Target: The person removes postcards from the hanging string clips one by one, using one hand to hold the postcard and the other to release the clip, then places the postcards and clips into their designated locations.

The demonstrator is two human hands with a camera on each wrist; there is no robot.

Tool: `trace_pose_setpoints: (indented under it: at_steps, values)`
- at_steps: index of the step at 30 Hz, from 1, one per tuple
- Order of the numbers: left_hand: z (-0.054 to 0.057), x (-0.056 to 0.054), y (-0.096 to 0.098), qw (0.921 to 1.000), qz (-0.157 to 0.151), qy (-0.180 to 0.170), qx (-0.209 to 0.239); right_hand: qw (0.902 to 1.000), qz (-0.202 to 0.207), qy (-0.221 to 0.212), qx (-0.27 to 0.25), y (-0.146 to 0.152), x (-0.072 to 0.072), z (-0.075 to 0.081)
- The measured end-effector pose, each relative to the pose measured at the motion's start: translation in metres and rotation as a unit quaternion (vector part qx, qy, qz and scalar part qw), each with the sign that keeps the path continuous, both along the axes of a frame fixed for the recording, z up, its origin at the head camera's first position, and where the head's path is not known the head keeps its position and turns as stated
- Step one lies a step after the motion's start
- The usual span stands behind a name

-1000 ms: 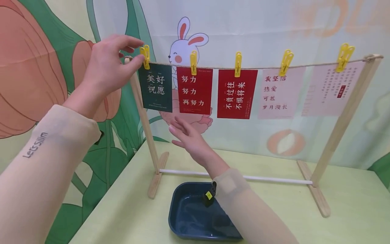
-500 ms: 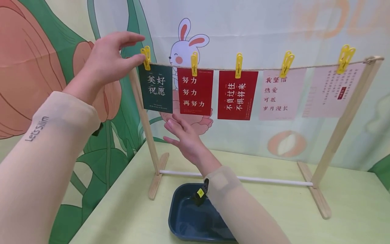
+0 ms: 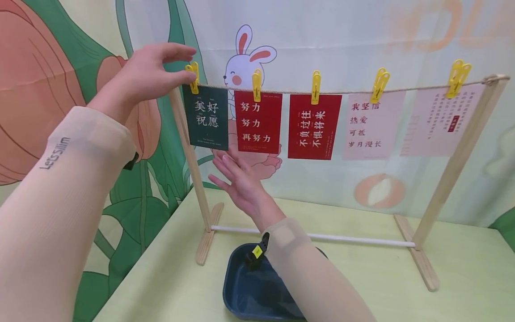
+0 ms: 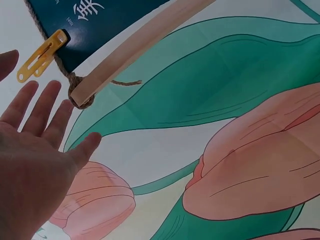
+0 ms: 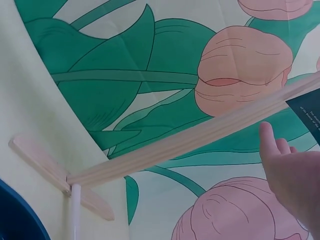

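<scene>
Since the earlier frame the right hand (image 3: 243, 187) has slid left, near the green card's (image 3: 207, 132) lower edge, and the left hand (image 3: 149, 74) has edged right. On the table (image 3: 153, 268) is a wooden stand (image 3: 458, 162), a blue tub (image 3: 257, 299) before it. Both hands are relaxed, grasping nothing: the right's fingers extended, the left's spread about the leftmost yellow peg (image 3: 195, 88). Beneath that peg, the card hangs at the string's (image 4: 75, 80) left end.

Holds the left hand (image 3: 146, 71) spread at a yellow plastic clothespin (image 3: 195, 88), with a dark-green rectangular card (image 3: 208, 118) hanging just below. Holds the right hand (image 3: 246, 187) lower, outstretched, with a dark-blue rounded tray (image 3: 257, 290) below it.
</scene>
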State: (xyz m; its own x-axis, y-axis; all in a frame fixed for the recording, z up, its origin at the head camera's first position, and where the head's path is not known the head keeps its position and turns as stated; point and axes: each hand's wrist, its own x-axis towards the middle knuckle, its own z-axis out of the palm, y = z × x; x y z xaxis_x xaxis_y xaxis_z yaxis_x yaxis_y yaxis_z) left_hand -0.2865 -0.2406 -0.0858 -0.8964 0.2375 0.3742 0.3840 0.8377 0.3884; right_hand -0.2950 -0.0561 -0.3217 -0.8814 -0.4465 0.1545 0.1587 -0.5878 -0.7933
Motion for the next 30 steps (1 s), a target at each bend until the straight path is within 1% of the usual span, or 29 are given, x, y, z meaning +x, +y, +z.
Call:
trace_pose_setpoints:
  at_steps: [5,9,14,17,21,24,30]
  values:
    - [0.003,-0.004,0.000,0.9990,-0.003,-0.044,0.004,0.9988,-0.001,-0.025,-0.043,-0.003,-0.002,0.000]
    - [0.006,-0.005,0.001,0.9979,-0.004,-0.064,0.011,0.9958,-0.003,-0.051,-0.075,-0.005,-0.002,0.001]
    - [0.008,-0.007,0.001,0.9970,-0.003,-0.076,0.015,0.9908,-0.006,-0.080,-0.109,-0.010,-0.001,0.003]
    - [0.009,-0.008,0.000,0.9968,-0.001,-0.079,0.013,0.9881,-0.009,-0.092,-0.123,-0.012,-0.001,0.004]
    - [0.011,-0.011,-0.003,0.9969,-0.006,-0.079,0.009,0.9851,-0.010,-0.105,-0.136,-0.014,-0.001,0.006]
    - [0.011,-0.012,-0.005,0.9966,-0.010,-0.081,0.013,0.9841,-0.006,-0.107,-0.142,-0.015,-0.001,0.008]
    - [0.012,-0.012,-0.009,0.9944,-0.016,-0.101,0.025,0.9855,-0.001,-0.100,-0.137,-0.019,-0.001,0.010]
